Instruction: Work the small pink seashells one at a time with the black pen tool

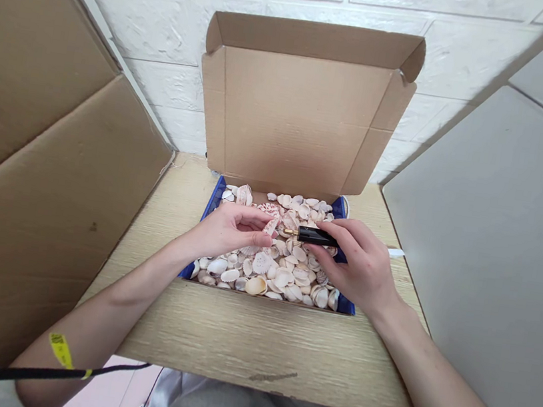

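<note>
My left hand [240, 231] pinches a pink-and-white shell [271, 226] between thumb and fingers. Facing it from the right is my right hand [352, 255], closed around a black pen-like tool [316, 236] with a gold-coloured tip pointing left. The tip is close to the held shell; whether they touch cannot be made out. Both hands are above an open cardboard box [302, 127] with blue sides, its lid standing up at the back. Many white, cream and pinkish shells [260, 262] fill the box beneath the hands.
The box rests on a light wooden table [233, 333]. A cardboard panel [56, 153] stands at the left, a grey panel [510, 230] at the right and a white brick-pattern wall [165, 27] behind. A black cable [5, 373] crosses the lower left.
</note>
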The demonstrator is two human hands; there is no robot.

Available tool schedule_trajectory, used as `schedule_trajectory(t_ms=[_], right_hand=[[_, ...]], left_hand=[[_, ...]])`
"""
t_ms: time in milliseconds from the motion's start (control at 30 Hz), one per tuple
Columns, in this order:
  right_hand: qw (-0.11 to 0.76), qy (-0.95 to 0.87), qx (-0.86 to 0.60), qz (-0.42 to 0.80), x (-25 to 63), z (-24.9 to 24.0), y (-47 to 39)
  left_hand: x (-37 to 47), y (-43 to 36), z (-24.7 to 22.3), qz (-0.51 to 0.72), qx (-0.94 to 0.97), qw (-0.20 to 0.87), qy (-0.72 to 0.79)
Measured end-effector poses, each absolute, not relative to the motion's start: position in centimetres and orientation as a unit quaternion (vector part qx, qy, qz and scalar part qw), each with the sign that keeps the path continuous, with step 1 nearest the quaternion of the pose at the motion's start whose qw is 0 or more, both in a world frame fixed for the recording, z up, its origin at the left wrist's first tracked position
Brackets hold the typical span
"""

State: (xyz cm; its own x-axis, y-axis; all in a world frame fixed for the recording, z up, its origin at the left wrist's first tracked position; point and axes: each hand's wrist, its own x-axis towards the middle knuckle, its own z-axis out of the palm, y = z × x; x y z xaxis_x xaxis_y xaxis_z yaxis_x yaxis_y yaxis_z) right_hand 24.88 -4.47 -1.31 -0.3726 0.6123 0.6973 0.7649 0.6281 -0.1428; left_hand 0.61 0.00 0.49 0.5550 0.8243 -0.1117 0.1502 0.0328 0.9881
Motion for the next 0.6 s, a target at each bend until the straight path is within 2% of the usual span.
schedule_trajectory(t_ms=[233, 600], right_hand=[[0.318, -0.844, -0.425, -0.075, 24.69, -1.12, -4.84], [0.356, -0.839, -0.394, -0.12, 24.59, -1.09, -4.85]], left_hand=[[0.54, 0.02, 0.22, 0.289, 0.636, 0.603, 0.386], [0.56, 0.07, -0.14, 0.272, 0.641, 0.606, 0.385]])
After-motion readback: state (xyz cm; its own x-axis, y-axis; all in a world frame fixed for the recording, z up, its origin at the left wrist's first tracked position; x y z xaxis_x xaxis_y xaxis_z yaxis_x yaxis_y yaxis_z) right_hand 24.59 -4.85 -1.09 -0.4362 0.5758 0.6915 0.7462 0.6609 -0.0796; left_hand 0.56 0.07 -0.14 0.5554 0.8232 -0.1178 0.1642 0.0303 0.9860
